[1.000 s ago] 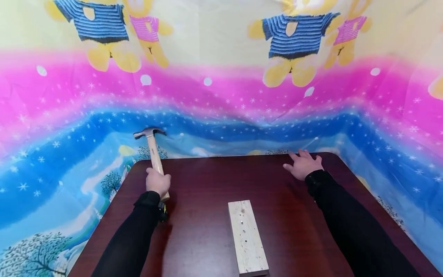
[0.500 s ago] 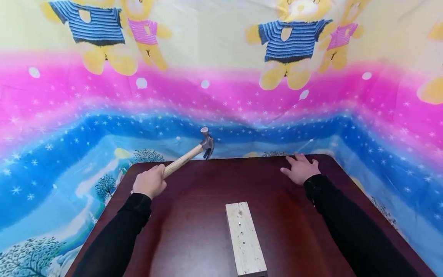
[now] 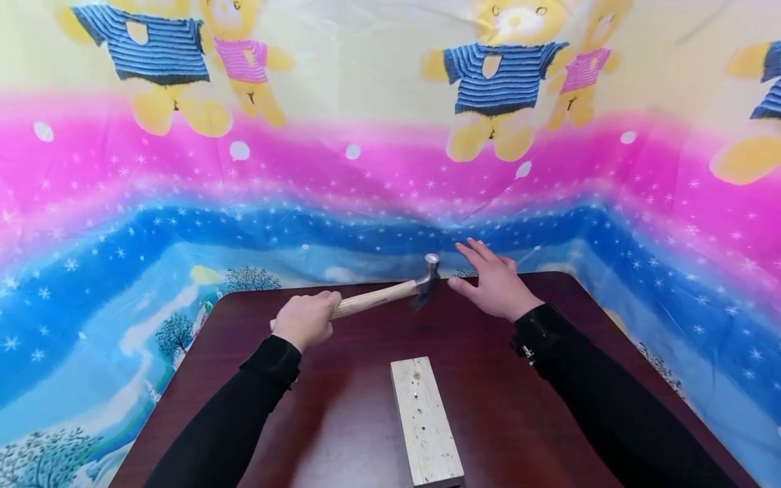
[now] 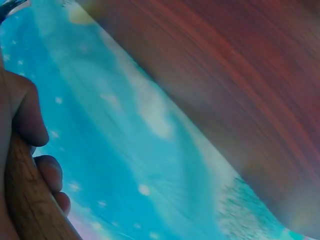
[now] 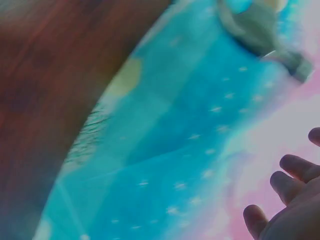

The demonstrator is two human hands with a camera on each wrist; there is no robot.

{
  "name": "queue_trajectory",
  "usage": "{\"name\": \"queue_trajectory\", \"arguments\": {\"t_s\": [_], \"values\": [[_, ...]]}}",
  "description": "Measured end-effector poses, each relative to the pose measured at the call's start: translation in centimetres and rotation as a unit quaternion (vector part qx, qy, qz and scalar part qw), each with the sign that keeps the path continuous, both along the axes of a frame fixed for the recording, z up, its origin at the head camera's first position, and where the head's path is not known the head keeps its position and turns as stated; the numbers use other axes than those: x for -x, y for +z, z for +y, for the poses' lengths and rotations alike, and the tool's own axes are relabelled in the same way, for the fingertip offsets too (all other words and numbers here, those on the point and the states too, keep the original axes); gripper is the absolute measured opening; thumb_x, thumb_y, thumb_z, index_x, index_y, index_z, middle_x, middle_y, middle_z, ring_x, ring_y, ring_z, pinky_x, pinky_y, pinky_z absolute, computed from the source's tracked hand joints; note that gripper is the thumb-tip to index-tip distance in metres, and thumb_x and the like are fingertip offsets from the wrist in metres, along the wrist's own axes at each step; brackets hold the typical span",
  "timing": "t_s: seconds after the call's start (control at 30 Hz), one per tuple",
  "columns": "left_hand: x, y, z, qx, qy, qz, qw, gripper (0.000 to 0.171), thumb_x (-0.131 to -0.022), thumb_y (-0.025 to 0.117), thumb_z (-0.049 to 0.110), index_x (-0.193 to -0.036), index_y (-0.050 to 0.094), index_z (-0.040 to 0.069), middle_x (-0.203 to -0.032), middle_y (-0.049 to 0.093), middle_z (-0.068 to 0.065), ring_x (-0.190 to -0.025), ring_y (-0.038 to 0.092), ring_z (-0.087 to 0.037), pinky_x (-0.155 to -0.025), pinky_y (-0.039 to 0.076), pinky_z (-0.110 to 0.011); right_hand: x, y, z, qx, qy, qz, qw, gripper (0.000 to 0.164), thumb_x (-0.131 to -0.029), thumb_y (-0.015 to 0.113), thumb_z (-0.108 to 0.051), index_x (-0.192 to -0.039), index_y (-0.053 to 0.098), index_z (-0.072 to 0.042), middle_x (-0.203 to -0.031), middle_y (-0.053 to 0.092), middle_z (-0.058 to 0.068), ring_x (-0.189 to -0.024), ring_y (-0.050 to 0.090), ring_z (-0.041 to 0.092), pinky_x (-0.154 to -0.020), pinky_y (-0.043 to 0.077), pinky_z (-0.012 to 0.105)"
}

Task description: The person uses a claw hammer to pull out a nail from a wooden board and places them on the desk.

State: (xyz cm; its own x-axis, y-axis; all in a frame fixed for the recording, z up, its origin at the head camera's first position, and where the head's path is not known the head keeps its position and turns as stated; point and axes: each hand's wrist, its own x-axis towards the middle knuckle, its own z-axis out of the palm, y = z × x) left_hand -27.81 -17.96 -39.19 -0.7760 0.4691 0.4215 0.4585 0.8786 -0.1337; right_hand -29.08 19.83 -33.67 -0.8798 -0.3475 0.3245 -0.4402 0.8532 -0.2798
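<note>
My left hand [image 3: 306,318] grips a claw hammer [image 3: 378,297] by its pale wooden handle, held above the table with the steel head pointing right. In the left wrist view, the fingers [image 4: 47,172] wrap round the lower handle [image 4: 30,200]. My right hand [image 3: 495,281] is raised with its fingers spread, just right of the hammer head, and holds nothing. The right wrist view shows the blurred hammer head [image 5: 260,32] apart from the fingertips [image 5: 290,165]. A pale wooden block [image 3: 426,427] with a small nail and several dark holes lies on the table nearer to me.
The dark red-brown table [image 3: 342,420] has rounded far corners. A printed cloth [image 3: 354,169] with teddy bears and snowflakes hangs behind it and along both sides.
The hammer has swung from upright at the left to nearly level, its head now near the middle. My right hand has lifted off the table's far right and moved left toward it.
</note>
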Motion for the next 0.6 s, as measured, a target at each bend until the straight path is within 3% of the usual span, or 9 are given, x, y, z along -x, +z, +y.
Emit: {"name": "queue_trajectory", "arguments": {"t_s": [0.17,0.27,0.4,0.6], "values": [[-0.6,0.7,3.5,0.026,-0.023,0.001,0.9994,0.02,-0.074,0.063,0.01,-0.081,0.046,0.018,-0.071,0.045,0.006,-0.048,0.038,-0.013,-0.048,0.04,-0.031,-2.0,0.9,-2.3,-0.043,0.062,0.083,0.994,0.079,-0.089,0.045,-0.064,-0.155,0.024,-0.025,-0.16,0.02,0.006,-0.147,0.012,0.026,-0.109,0.016,0.06],[-1.1,1.2,5.1,0.043,-0.032,0.001,0.9986,0.018,-0.075,0.059,0.008,-0.081,0.046,0.018,-0.07,0.043,0.007,-0.048,0.037,-0.013,-0.048,0.038,-0.029,-2.8,1.0,-3.4,-0.066,0.095,0.101,0.988,0.079,-0.09,0.044,-0.063,-0.155,0.024,-0.023,-0.16,0.02,0.008,-0.147,0.011,0.027,-0.111,0.014,0.057],[-1.6,1.8,6.5,0.06,-0.038,0.003,0.9975,0.019,-0.073,0.055,0.004,-0.08,0.045,0.019,-0.068,0.041,0.007,-0.046,0.035,-0.013,-0.046,0.037,-0.028,-3.4,0.8,-3.5,-0.075,0.099,0.097,0.987,0.08,-0.089,0.045,-0.063,-0.155,0.026,-0.022,-0.16,0.02,0.009,-0.147,0.012,0.028,-0.113,0.015,0.054],[-1.8,2.5,8.7,0.072,-0.066,0.013,0.9951,0.019,-0.072,0.06,0.009,-0.08,0.048,0.02,-0.069,0.042,0.008,-0.049,0.04,-0.011,-0.048,0.039,-0.028,-3.3,-0.5,-3.2,-0.101,0.117,0.059,0.986,0.083,-0.088,0.044,-0.067,-0.155,0.026,-0.021,-0.16,0.019,0.011,-0.147,0.012,0.028,-0.114,0.018,0.052]]}}
